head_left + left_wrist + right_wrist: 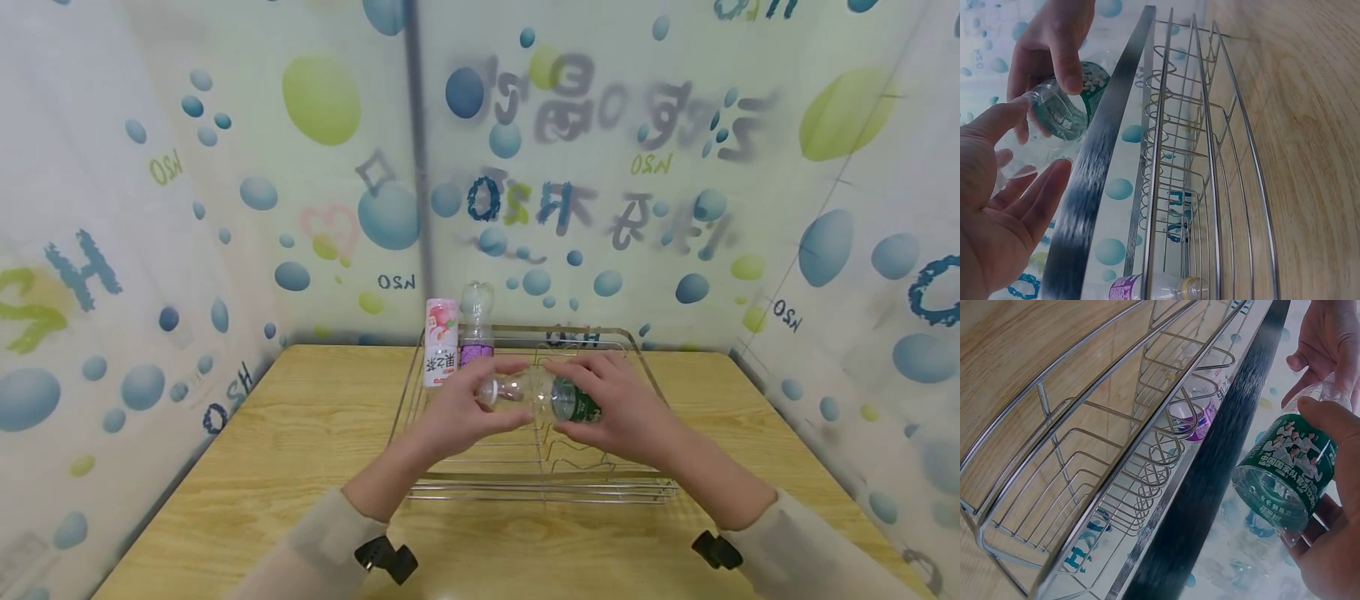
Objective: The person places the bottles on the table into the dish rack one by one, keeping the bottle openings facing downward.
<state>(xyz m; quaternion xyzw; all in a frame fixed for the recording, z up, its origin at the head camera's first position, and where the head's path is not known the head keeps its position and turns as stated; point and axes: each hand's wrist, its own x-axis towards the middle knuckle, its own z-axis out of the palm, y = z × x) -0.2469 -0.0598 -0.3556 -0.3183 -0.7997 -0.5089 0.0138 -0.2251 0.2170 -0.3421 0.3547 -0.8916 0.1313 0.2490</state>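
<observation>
A clear plastic bottle with a green label (584, 406) lies sideways between my two hands, above a wire rack (487, 476). My right hand (618, 404) grips it round the labelled end, with the thumb over the label (1285, 453) in the right wrist view. My left hand (457, 417) curls about the neck end, where a whitish ring shows near the palm. In the left wrist view, the left thumb and fingers lie around the bottle's clear part (1044, 150). The palm side of the right hand is partly hidden behind the bottle.
A pink-and-white can (441, 342) stands at the rack's back left, beside an upside-down clear bottle with a purple label (477, 321). The rack has looped wire dividers (1160, 444) and sits on a wooden table (300, 433). A patterned curtain (525, 167) encloses the back and sides.
</observation>
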